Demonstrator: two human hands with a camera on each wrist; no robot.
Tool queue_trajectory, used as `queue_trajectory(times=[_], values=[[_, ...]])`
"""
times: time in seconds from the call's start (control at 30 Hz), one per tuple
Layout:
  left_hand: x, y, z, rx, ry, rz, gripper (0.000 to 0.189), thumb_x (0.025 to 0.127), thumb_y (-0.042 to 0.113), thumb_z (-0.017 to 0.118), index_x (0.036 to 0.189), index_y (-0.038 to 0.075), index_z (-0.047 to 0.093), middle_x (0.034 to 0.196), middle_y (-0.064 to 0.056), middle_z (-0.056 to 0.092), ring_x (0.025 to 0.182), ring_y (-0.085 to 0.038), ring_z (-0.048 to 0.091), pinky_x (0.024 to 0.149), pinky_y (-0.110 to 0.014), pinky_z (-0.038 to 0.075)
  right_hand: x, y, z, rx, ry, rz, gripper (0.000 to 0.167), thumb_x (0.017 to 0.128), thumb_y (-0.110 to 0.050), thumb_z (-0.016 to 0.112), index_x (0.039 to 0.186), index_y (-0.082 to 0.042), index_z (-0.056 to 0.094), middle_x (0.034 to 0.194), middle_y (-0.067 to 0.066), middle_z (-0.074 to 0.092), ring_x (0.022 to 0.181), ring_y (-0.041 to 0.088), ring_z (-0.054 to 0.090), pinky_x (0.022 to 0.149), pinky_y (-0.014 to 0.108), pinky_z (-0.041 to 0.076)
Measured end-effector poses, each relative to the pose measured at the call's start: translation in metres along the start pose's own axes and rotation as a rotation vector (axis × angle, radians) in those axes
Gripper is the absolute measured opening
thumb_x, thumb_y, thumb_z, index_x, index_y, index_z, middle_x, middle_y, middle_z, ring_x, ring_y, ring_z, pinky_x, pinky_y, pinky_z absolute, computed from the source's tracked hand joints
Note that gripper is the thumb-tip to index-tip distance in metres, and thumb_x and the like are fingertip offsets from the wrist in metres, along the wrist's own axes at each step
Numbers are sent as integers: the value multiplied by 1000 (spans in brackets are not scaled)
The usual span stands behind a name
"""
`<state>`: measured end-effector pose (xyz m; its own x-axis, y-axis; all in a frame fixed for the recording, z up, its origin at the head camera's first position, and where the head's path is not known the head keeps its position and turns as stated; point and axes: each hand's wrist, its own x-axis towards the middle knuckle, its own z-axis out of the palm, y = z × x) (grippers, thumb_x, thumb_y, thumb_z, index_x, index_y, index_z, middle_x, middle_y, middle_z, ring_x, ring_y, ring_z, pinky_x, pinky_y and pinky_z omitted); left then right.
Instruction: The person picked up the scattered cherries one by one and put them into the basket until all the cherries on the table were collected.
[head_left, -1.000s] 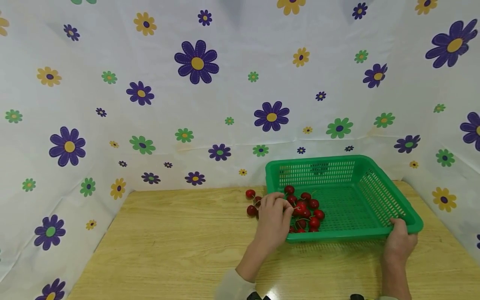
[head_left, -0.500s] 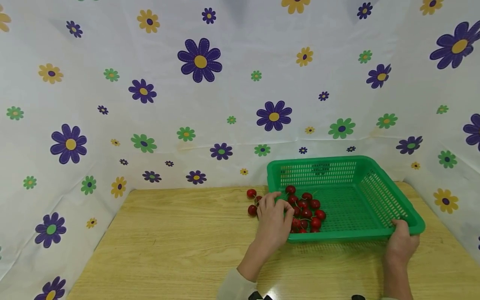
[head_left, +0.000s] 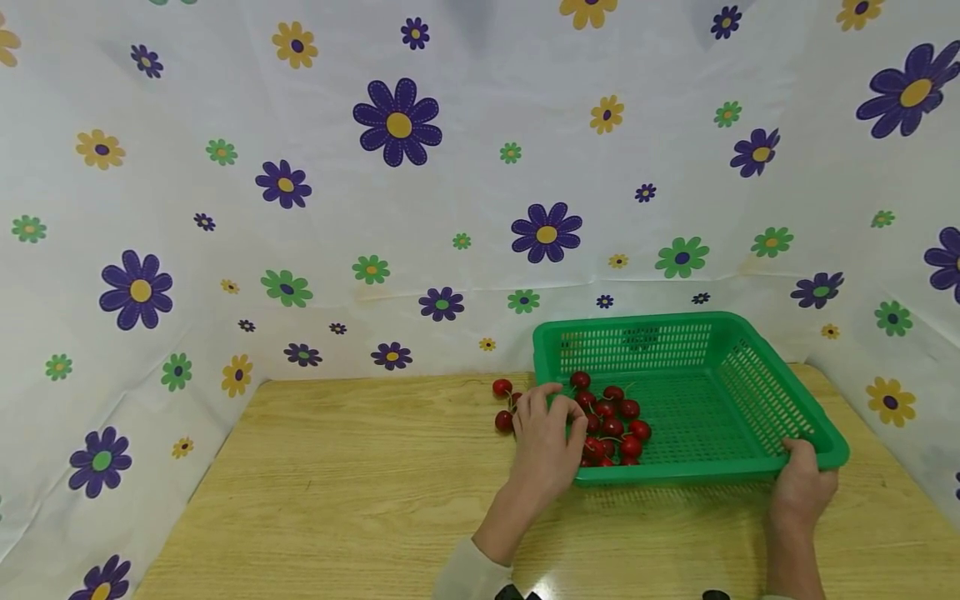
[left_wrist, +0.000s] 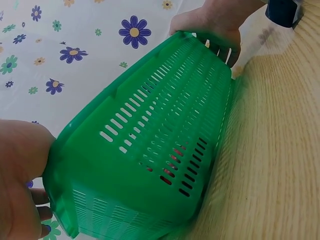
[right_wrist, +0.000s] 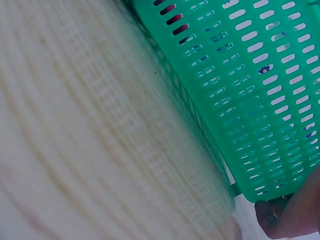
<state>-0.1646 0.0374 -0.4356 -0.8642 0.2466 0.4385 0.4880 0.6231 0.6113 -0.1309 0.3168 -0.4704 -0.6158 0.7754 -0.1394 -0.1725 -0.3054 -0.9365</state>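
A green plastic basket [head_left: 697,417] stands on the wooden table. Inside it, toward the left end, lies a heap of dark red cherries [head_left: 612,426] with stems. My left hand [head_left: 546,442] grips the basket's left rim near the front corner, thumb side toward the cherries; it also shows at the edge of the left wrist view. At the front right corner my right hand [head_left: 802,492] holds the rim, thumb on top and fingers curled below. Left of the basket, several more cherries [head_left: 503,421] sit beside my left hand's fingers, which partly cover them.
The wooden table [head_left: 360,483] reaches out to the left and in front of the basket. Behind it and along both sides hangs a white flower-print cloth [head_left: 450,200]. Slots in the basket wall show red cherries in both wrist views.
Some cherries in the front left of the basket have shifted slightly between the first frame and now. Both hands keep their places on the rim, and the basket stays put.
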Motion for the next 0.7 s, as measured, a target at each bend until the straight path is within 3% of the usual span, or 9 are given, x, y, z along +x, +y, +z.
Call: queue_trajectory(times=[0.2, 0.43, 0.7], values=[[2, -4, -4, -29, 56, 39, 11, 100, 15, 56, 90, 13, 54, 129, -15, 49, 125, -33, 38, 99, -50, 34, -1, -1, 1, 0, -4, -5, 19, 94, -12, 50, 110, -17, 59, 102, -4, 57, 92, 8, 50, 76, 15, 38], [5, -7, -13, -67, 118, 26, 8, 96, 13, 61, 89, 13, 57, 128, -15, 51, 121, -33, 41, 90, -47, 38, -2, -1, 2, 0, 7, -7, 20, 93, -11, 49, 109, -18, 60, 102, -5, 58, 92, 8, 51, 75, 14, 38], [10, -21, -21, -74, 205, 31, 10, 91, 6, 63, 84, 11, 58, 121, -18, 53, 111, -34, 45, 89, -48, 38, -2, -1, 2, 2, 16, 8, 20, 93, -11, 50, 109, -17, 60, 101, -5, 57, 91, 8, 50, 75, 15, 39]])
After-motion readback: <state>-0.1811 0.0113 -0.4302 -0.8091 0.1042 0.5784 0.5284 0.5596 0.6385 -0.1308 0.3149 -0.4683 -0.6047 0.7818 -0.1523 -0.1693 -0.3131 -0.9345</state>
